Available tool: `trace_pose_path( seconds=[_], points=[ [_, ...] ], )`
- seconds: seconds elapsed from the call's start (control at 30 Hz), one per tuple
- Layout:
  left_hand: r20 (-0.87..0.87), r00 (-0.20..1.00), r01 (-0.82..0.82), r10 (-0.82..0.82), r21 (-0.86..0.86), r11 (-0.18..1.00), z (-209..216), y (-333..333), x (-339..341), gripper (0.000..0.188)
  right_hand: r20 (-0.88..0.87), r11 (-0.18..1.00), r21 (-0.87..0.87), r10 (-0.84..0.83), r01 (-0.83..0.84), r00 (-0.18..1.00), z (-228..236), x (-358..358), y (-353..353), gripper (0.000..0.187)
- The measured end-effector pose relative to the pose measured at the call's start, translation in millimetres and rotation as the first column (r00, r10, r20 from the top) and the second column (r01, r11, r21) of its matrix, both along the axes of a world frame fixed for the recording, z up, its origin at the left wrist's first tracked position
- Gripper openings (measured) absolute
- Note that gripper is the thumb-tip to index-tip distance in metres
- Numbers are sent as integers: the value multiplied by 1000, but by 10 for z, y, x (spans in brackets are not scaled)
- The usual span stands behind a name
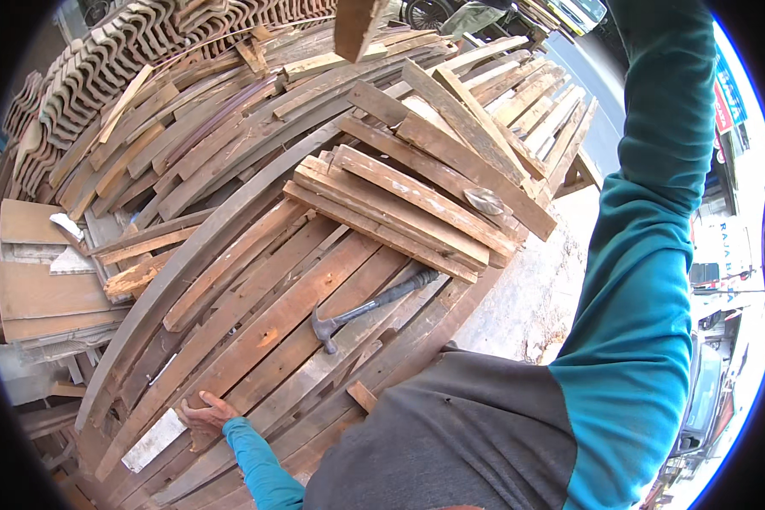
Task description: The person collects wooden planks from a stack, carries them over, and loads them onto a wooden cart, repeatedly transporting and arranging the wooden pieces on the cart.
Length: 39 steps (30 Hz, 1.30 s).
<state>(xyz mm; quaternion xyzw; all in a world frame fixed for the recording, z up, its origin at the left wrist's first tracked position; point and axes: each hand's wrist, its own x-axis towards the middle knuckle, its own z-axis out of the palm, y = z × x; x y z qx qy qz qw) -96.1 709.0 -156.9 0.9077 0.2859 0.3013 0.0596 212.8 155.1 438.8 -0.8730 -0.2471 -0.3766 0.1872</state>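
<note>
My left hand [208, 411] lies low on the pile of planks at the lower left, its fingers apart. It touches the wood beside the upper end of a short white-faced board [153, 440]. My right arm [654, 212], in a teal sleeve, reaches up past the top edge, so that hand is out of sight. A claw hammer [374, 299] with a dark grip lies across the planks between the left hand and a stack of thick battens [399, 208]. One wood end [357, 32] juts in from the top edge; what supports it cannot be seen.
Beyond the planks are long rows of weathered boards [229, 127]. Wavy roof tiles [127, 64] are stacked at the far left, with flat tan panels [55, 289] nearer. Pale ground [527, 306] borders the pile on the right. A road [582, 76] and parked vehicles lie beyond.
</note>
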Motion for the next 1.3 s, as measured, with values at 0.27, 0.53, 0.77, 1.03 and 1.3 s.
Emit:
trace_pose_path(
  seconds=[0.27, 0.53, 0.77, 1.03, 1.3],
  points=[
    [54, 999, -7, 10, -46, 999, -239, 143, -110, 56, -328, 914, -363, -306, 179, 894, 31, -636, -820, 63],
    [30, 997, -61, 66, -135, 989, -47, -15, -98, 58, -617, 875, -478, -398, 78, 679, -1439, 24, -1830, 74],
    [18, 998, -58, 61, -116, 992, 54, -142, -31, 58, -863, 944, -213, -302, 251, 406, -3299, -31, -2912, 74],
    [-72, 996, -63, 57, -98, 993, 173, -97, -46, 53, -739, 845, -503, -530, 183, 415, -3087, 252, -2212, 60],
    [-93, 995, -62, 48, -151, 987, 239, -107, 9, 54, -530, 811, -542, -126, -221, 839, -3535, 1854, 20, 47]
  ],
)
